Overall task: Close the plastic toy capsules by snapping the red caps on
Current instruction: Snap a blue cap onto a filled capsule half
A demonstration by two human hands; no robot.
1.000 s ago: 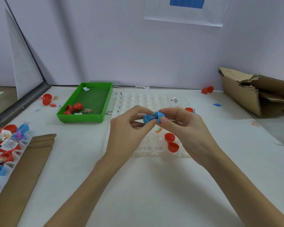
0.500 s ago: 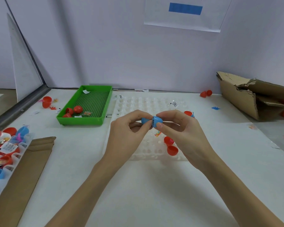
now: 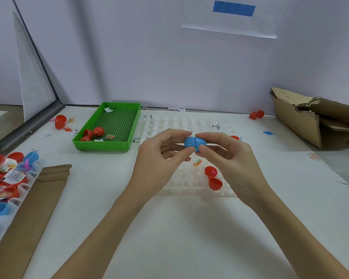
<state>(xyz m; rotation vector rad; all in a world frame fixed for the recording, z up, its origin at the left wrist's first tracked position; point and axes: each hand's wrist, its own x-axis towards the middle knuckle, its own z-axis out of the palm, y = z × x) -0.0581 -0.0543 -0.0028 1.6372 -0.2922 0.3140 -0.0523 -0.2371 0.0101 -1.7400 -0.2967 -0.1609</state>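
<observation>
A blue egg-shaped capsule (image 3: 194, 144) is held above the clear dimpled tray (image 3: 189, 184), its two halves joined with a seam down the middle. My left hand (image 3: 159, 160) pinches its left half between thumb and fingers. My right hand (image 3: 230, 158) pinches its right half. An open red capsule (image 3: 213, 177), its two halves side by side, lies on the tray under my right hand. Another red piece (image 3: 235, 137) shows behind my right hand. A small colourful toy (image 3: 197, 162) lies on the tray below the capsule.
A green tray (image 3: 109, 144) at the back left holds red capsule halves (image 3: 94, 133). A rack of red and blue capsules (image 3: 6, 176) sits at the left edge beside flat cardboard (image 3: 34, 208). A torn cardboard box (image 3: 310, 119) stands at the right. Red capsules (image 3: 256, 114) lie near the wall.
The two blue halves, held apart at an angle a second ago, have been pushed together into one egg. Both hands stay in the same place.
</observation>
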